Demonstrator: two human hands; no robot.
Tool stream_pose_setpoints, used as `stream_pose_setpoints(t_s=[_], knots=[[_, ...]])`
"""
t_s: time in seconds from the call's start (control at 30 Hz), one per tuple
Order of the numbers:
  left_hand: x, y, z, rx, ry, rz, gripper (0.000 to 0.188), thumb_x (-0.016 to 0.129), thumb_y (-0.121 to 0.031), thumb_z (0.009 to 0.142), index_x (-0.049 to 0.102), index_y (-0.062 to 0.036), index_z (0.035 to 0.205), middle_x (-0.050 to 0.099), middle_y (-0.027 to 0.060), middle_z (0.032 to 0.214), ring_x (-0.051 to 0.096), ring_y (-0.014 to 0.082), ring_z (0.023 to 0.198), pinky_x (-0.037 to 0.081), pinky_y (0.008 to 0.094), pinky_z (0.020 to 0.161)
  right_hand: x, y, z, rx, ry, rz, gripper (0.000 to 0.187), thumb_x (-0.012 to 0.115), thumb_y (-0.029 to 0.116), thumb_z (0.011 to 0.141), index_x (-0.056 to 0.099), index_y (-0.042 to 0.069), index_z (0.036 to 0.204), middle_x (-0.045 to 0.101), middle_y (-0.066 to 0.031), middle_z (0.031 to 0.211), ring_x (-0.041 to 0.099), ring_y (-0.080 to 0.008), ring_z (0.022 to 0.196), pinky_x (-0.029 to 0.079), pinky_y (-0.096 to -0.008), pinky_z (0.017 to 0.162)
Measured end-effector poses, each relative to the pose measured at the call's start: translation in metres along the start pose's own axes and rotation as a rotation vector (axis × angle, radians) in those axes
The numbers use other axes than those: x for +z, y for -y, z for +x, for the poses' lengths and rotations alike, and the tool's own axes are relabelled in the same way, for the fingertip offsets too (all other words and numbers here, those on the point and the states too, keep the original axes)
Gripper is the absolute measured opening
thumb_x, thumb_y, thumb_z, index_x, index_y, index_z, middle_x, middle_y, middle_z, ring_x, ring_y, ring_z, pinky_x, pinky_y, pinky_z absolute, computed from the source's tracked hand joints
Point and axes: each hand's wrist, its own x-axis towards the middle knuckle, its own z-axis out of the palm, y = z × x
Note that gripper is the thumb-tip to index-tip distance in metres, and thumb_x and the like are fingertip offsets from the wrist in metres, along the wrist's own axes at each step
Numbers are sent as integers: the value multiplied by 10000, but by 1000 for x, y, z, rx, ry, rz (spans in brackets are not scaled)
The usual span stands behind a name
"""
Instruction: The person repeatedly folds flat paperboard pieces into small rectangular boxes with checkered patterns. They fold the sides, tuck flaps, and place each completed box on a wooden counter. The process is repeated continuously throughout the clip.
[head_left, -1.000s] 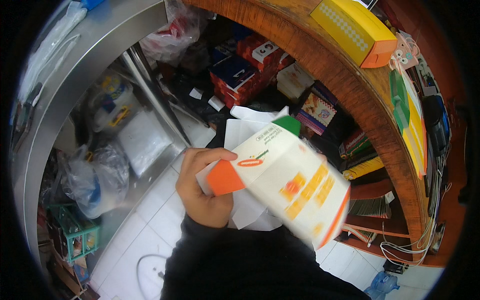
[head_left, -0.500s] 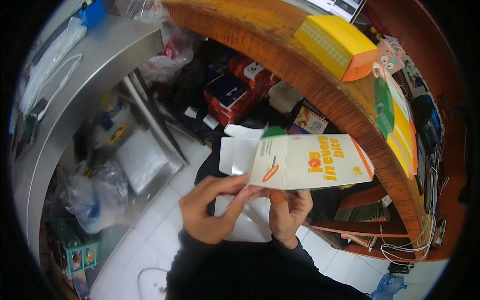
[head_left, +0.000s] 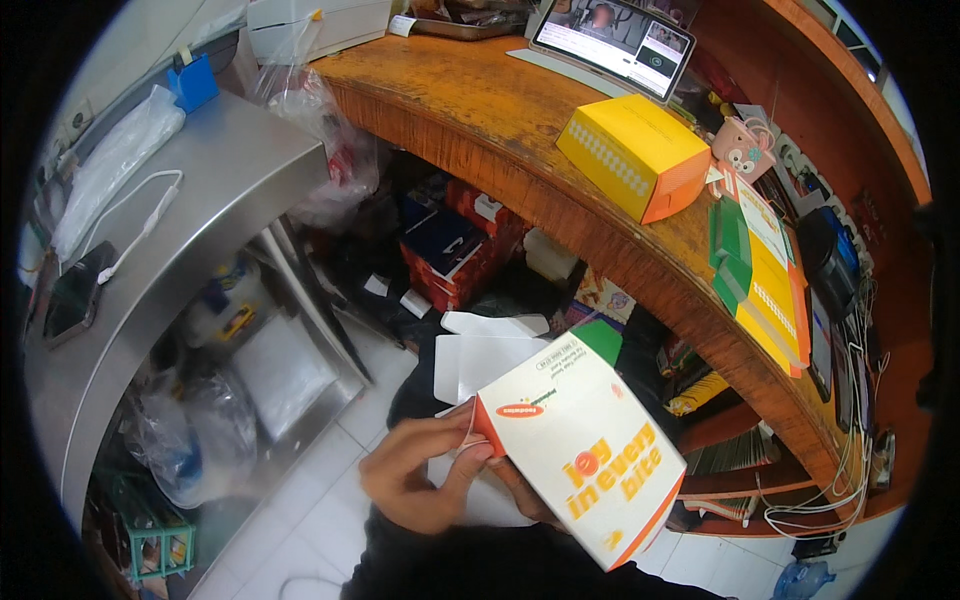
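A partly folded cardboard food box (head_left: 590, 450), white with orange and yellow print and an orange side, is tilted in front of my body. My left hand (head_left: 415, 475) pinches the orange side at the box's left edge between thumb and fingers. Most of my right hand (head_left: 525, 497) is hidden beneath the box, its visible fingers gripping the underside. White cardboard flaps (head_left: 487, 367) stand open beyond the box. A green piece (head_left: 598, 342) shows past its far edge; whether it belongs to this box I cannot tell.
A curved wooden desk (head_left: 440, 85) carries a finished yellow box (head_left: 640, 150), flat yellow-green cartons (head_left: 760, 290), a tablet (head_left: 615, 45) and a pink cup (head_left: 745, 147). To the left, a steel table (head_left: 235, 160) bears a phone (head_left: 78, 290) and plastic bags. Cables (head_left: 850, 470) hang at right.
The box has turned clockwise and tipped nearer to me, opening from a flatter shape so its orange side shows. My right hand has gone mostly under it. The view has shifted.
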Motion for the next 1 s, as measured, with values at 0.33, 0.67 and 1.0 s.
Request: stream_pose_setpoints(t_s=[0.33, 0.67, 1.0], knots=[[-9, 4, 8, 159, 212, 17, 187, 786, -18, 727, 732, 19, 903, 673, 179, 947, 697, 264, 853, 552, 318, 780, -1, -3, 5, 54, 66, 69, 386, 721, 96, 790, 606, -4, 1145, 632, -173, 1137, 579, -242, 1041, 460, -328, 912], [-17, 23, 7, 12, 22, 93, 234, 872, -53, 640, 673, 2, 748, 719, 178, 895, 717, 199, 809, 537, 248, 725, -3, -18, 6, 13, 242, -11, 426, 758, 114, 749, 616, 10, 1136, 628, -162, 1149, 526, -250, 1137, 421, -325, 952], [-47, 85, 4, -63, -75, -306, 335, 838, -171, 709, 616, 0, 892, 665, 155, 1027, 636, 168, 816, 501, 275, 705, -20, 5, 50, 28, -151, -175, 288, 725, -37, 705, 665, 1, 983, 664, -142, 932, 660, -262, 841, 511, -325, 782]])
